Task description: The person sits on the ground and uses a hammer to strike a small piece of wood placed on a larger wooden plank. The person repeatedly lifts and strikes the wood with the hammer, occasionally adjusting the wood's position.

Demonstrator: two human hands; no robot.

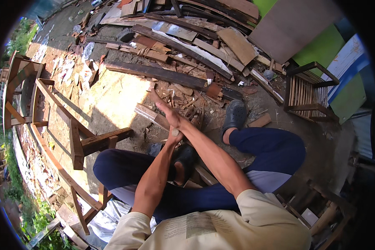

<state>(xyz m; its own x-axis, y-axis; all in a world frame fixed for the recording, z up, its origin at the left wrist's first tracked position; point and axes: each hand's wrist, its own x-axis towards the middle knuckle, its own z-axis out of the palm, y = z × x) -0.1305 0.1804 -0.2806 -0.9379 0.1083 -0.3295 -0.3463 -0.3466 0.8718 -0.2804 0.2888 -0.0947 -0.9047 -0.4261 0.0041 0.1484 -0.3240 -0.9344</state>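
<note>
The largest thing is the bare ground (pixel 116 93), which serves as the work surface for the seated person. Across the far side lies a heap of boards (pixel 204 35), loosely stacked flat, perhaps because long pieces rest steadily that way. At the left, a curved wooden frame (pixel 60 164) stands on its own legs, so it seems to need no hand to hold it up. A slatted wooden chair (pixel 310 91) sits at the right, out of the way of both arms. In front of the heap a long dark beam (pixel 162 75) lies flat among chips and scraps. The person's knees are spread, with one dark shoe (pixel 234 116) planted at the right and the other (pixel 186 158) under the forearms, which likely gives a steady base and leaves room between the legs.

The short pale wood piece (pixel 151 115) lies there, slanting from the upper left in toward the hands, where arms can reach it easily. The right hand (pixel 173 118) crosses over the left hand (pixel 171 136), its fingers partly stretched out; whether they grip anything, I cannot tell. The left fingers are mostly hidden, so their state is unclear too. Smallest is a round pale end (pixel 175 132) beside the left hand, its source covered.
</note>
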